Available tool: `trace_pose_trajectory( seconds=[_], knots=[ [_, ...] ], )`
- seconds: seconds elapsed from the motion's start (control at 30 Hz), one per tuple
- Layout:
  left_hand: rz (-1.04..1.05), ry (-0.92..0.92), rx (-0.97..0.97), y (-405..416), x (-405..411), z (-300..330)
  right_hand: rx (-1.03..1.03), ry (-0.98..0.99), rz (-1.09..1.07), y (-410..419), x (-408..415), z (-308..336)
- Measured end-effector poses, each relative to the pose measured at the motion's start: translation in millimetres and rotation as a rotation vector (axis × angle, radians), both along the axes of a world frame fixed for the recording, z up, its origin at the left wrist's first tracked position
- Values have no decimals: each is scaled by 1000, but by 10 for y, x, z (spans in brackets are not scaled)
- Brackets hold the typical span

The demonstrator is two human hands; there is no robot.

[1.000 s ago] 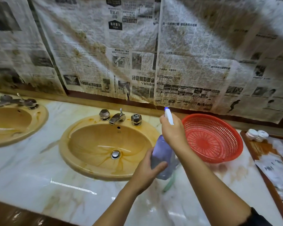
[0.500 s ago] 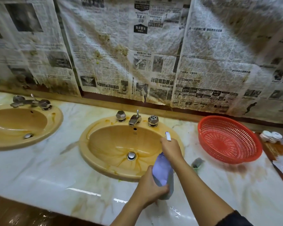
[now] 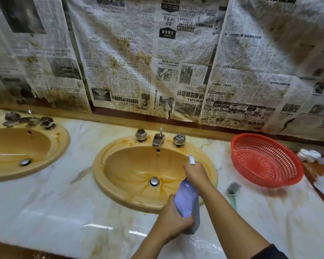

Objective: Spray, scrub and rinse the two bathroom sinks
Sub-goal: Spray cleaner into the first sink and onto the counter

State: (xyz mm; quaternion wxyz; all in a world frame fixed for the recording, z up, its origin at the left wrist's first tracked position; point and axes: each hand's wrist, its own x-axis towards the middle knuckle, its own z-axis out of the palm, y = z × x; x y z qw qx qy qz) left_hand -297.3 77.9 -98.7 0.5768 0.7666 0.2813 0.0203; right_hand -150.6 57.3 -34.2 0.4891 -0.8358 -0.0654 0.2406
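Left hand (image 3: 173, 220) is gripping the spray bottle (image 3: 187, 203) base, right hand (image 3: 195, 173) is curling round its head over the right sink (image 3: 120, 193) at the counter's front edge; best aiming the nozzle at the stained bowl, sweeping evenly.

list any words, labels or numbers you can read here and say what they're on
Newspaper sheets on the wall: headlines and columns of print that seem back to front, too blurred to quote.
Right sink: a small mark under the overflow hole, too small to read.
Spray bottle: no label shows.
Nothing here can be quoted reliably.
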Motion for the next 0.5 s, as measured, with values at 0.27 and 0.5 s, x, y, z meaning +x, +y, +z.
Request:
trace_pose_trajectory(
  seconds=[0.27, 0.5],
  knots=[
    [24, -24, 20, 276, 238, 75, 41, -10, -38, 317, 231, 0],
    [43, 12, -1, 462, 532, 126, 42, 5, -24, 558, 613, -103]
  ],
)
